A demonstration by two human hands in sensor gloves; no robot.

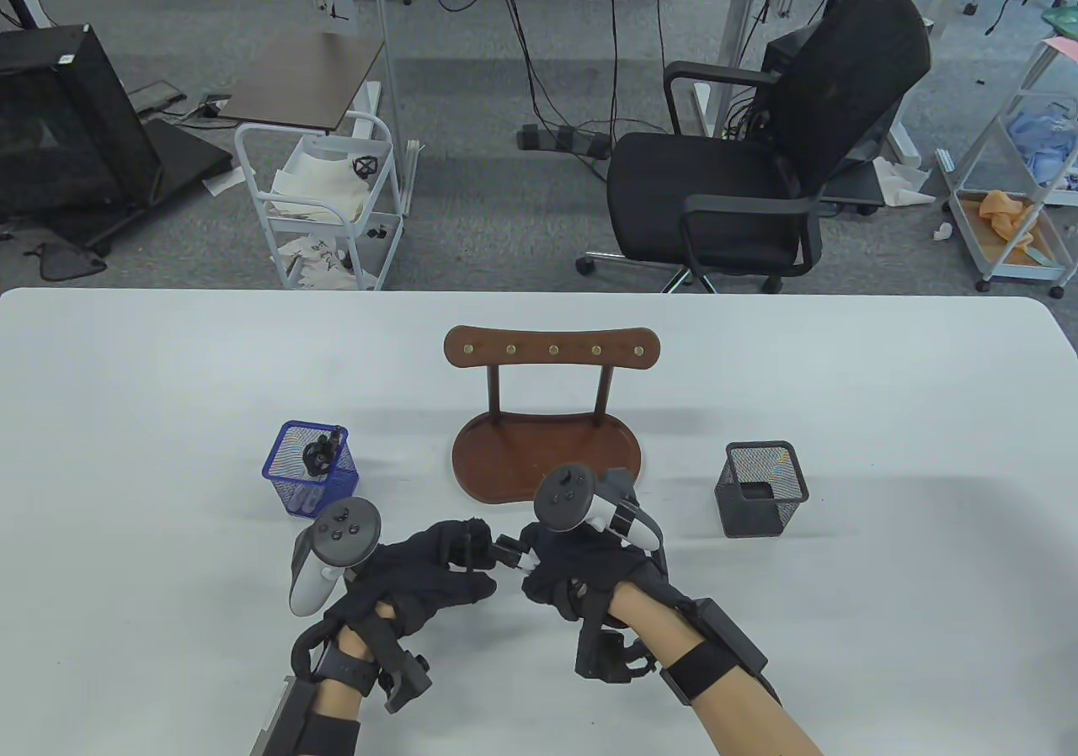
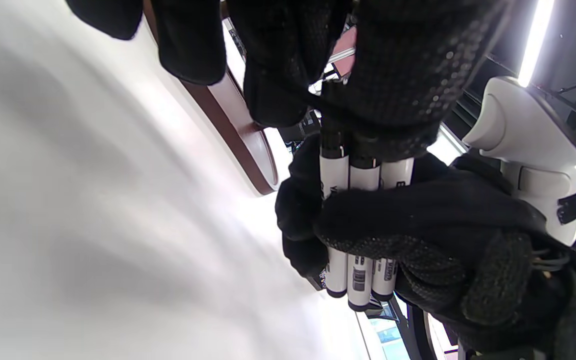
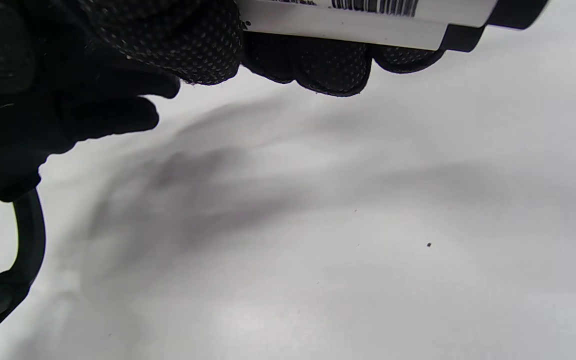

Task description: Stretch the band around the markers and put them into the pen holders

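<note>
Left wrist view: right hand [image 2: 418, 220] curled tight round three white markers [image 2: 358, 225]; left hand [image 2: 368, 75] pinched their caps

Even overhead light, soft table shadows, ceiling-lamp glare, blurred wrist views

On the table [image 1: 168, 385] the wooden stand [image 1: 547, 453] sits at the middle, with one pen holder [image 1: 310, 470] to its left — markers already stand in it — and a second pen holder [image 1: 760, 488] to its right. In front of the stand, nearer the person, the left hand [image 1: 421, 575] and right hand [image 1: 581, 571] meet, left of centre and right of centre. Between them lies a bundle of markers [image 2: 358, 230], side by side, gripped by the right hand around its middle — the left hand's fingers [image 2: 398, 75] sit on its capped end.
</note>
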